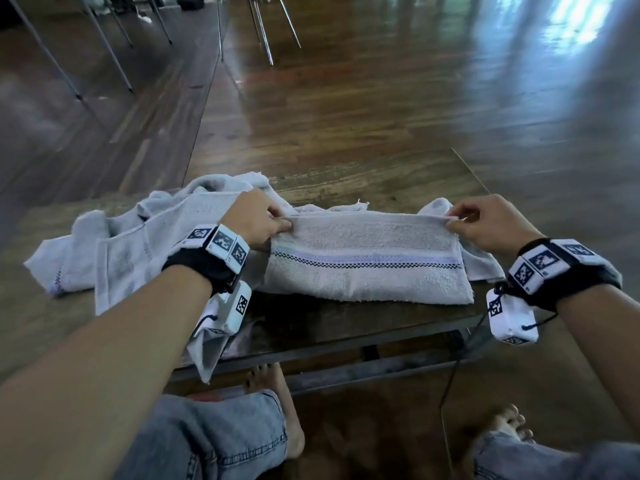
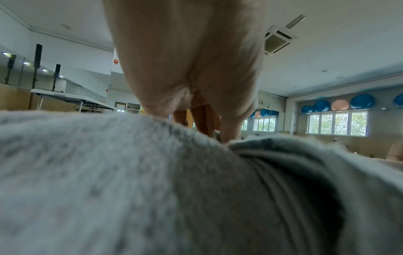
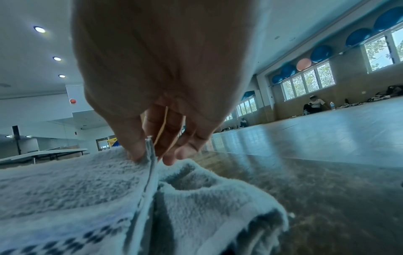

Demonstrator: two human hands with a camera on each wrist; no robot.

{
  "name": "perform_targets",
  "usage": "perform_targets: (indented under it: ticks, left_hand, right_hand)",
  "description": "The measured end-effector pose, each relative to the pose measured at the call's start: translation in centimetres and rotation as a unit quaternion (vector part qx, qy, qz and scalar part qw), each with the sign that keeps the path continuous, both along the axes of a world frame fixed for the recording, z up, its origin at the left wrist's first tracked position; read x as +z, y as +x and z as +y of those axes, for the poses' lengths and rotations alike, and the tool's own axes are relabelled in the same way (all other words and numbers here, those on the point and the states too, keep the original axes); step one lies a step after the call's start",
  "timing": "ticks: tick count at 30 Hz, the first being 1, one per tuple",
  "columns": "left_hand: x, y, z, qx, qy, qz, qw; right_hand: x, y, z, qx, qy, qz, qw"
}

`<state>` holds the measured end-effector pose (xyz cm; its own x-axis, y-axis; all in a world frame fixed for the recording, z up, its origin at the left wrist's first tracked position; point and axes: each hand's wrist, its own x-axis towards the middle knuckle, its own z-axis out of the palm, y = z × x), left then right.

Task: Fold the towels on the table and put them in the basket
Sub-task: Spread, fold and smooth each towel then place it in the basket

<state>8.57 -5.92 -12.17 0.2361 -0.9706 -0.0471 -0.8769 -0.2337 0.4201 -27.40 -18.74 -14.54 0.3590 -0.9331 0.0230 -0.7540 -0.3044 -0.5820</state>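
A pale grey towel (image 1: 367, 265) with a blue checked stripe lies folded on the dark wooden table (image 1: 363, 181). My left hand (image 1: 258, 220) pinches the towel's far left corner. My right hand (image 1: 481, 220) pinches its far right corner. In the right wrist view the thumb and fingers (image 3: 170, 146) nip the towel's edge (image 3: 150, 155). In the left wrist view my left hand (image 2: 196, 110) reaches down behind a hump of towel (image 2: 109, 172), and its fingertips are partly hidden. No basket is in view.
A heap of several unfolded grey towels (image 1: 114, 251) lies at the table's left, one hanging over the front edge (image 1: 207, 355). My knees and bare feet (image 1: 277, 403) are under the table. Chair legs (image 1: 263, 32) stand on the wooden floor beyond.
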Motion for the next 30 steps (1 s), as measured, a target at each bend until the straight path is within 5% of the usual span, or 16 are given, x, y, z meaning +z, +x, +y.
perform_targets:
  ticks: [7,14,17,23,30]
  left_hand:
    - [7.4,-0.7,0.0,-0.051,-0.060,0.004,0.997]
    - [14.8,-2.8,2.6,-0.030,-0.302,0.025,0.953]
    - [13.7,-3.5,5.2,-0.063,-0.245,0.056,0.966]
    - [5.1,-4.2,6.9,-0.073,0.082,0.007,0.994]
    - [-1.1,-5.4,5.9,0.056,0.065,-0.021,0.996]
  right_hand:
    - [6.2,-0.5,-0.1,0.006,-0.046,-0.005,0.999]
    - [14.0,-2.6,1.9,-0.043,-0.188,-0.206,0.959]
    - [12.5,-4.3,4.4,-0.012,-0.142,-0.194,0.971]
    - [3.2,-6.6,7.5,0.056,0.040,0.025,0.997]
    - [-2.5,-5.4,7.7,-0.061,0.055,0.107,0.991]
